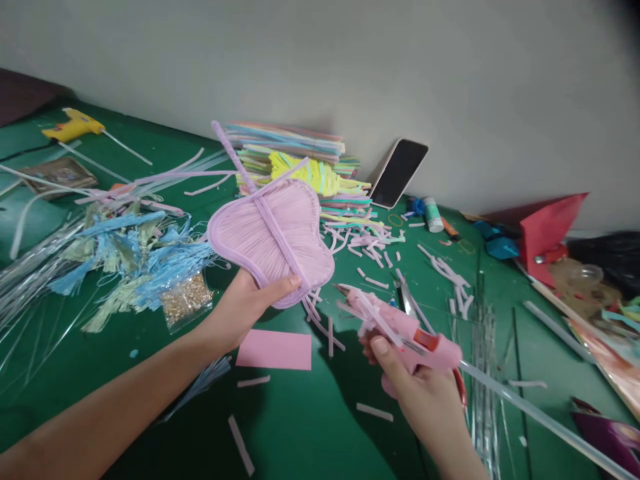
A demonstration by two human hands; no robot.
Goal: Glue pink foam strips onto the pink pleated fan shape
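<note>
My left hand (255, 300) grips a lilac hand-fan-shaped piece (295, 233) by its lower edge, thumb on the front. Its wavy outline and pleated-looking surface are edged with fuzzy strips, and a stem (233, 153) sticks out at the upper left. My right hand (415, 393) is closed around a pink hot glue gun (400, 323), whose nozzle points left, just apart from the fan's lower right. A long clear glue stick (540, 410) runs out of its rear. Pale strips lie against the gun's front; whether my fingers hold them too I cannot tell.
Bundled pipe cleaners (295, 143) lie by the wall, near a leaning phone (400, 173). A yellow glue gun (75, 125) is far left, above blue tassels (135, 247) and a beads bag (186, 300). A pink card (275, 350), cut strips (375, 411) and scissors (405, 297) lie about.
</note>
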